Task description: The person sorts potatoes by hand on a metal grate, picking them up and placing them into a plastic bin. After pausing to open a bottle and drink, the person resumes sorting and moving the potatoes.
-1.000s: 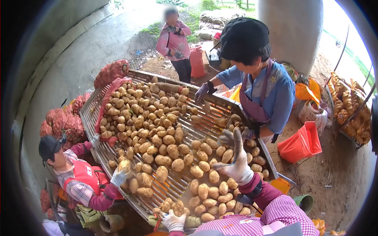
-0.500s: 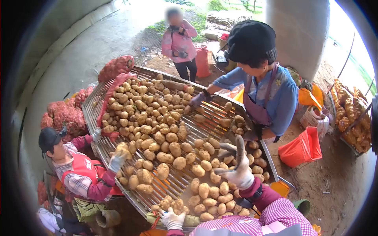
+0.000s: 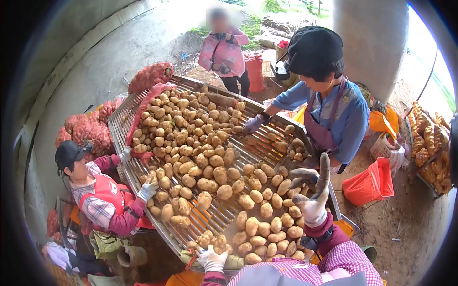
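Note:
My left hand (image 3: 212, 260), in a white work glove, rests at the near edge of the slatted sorting table (image 3: 213, 208), its fingers apart against a small heap of potatoes (image 3: 210, 240). Raised above the right side of the table is my right hand (image 3: 312, 194), in a white glove with grey fingers. Its fingers are spread and nothing is in them. Larger potatoes (image 3: 271, 228) lie below and left of it. A big pile of unsorted potatoes (image 3: 191, 126) covers the far part of the slats.
Across the table a co-worker in blue (image 3: 341, 114) reaches over the slats; another in a red apron (image 3: 107, 193) handles potatoes at the left. A person in pink (image 3: 228, 55) stands behind. Red net sacks (image 3: 83, 131) lie left, an orange-red bin (image 3: 369, 183) right.
The view has shifted, so the scene sits slightly further right. My right hand stays raised with fingers spread; my left remains at the near edge. The left co-worker's hand has lowered to the potatoes.

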`<state>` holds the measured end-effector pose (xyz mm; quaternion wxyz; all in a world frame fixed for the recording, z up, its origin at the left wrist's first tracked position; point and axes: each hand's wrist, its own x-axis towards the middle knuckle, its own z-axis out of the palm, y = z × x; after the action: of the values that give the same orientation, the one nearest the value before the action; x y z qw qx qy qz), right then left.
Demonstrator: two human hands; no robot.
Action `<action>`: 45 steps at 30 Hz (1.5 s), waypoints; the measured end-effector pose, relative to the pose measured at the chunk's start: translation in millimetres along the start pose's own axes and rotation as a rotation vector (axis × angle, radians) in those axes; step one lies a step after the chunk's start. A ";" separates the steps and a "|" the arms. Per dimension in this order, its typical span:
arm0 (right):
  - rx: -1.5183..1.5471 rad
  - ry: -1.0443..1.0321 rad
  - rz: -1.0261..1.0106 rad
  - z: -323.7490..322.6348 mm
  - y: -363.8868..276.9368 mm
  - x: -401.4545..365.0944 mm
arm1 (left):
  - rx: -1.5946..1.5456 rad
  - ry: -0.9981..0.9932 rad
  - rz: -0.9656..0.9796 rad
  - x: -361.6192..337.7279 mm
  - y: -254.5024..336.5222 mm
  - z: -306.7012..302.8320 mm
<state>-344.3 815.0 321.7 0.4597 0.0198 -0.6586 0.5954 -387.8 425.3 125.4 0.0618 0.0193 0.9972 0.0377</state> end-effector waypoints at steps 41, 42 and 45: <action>-0.754 -0.933 0.100 0.8 117.2 -210.8 | 0.009 -0.070 -0.028 -0.3 5.0 -10.4; -0.757 -0.936 0.092 1.4 119.9 -211.2 | 0.010 -0.045 -0.006 0.4 -3.1 2.8; -0.768 -0.910 0.082 7.0 123.3 -215.1 | 0.001 -0.126 -0.026 -1.4 0.1 -9.7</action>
<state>-295.1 733.0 92.8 0.0823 0.0800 -0.9577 0.2638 -387.6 424.6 135.2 0.1248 0.0088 0.9915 0.0353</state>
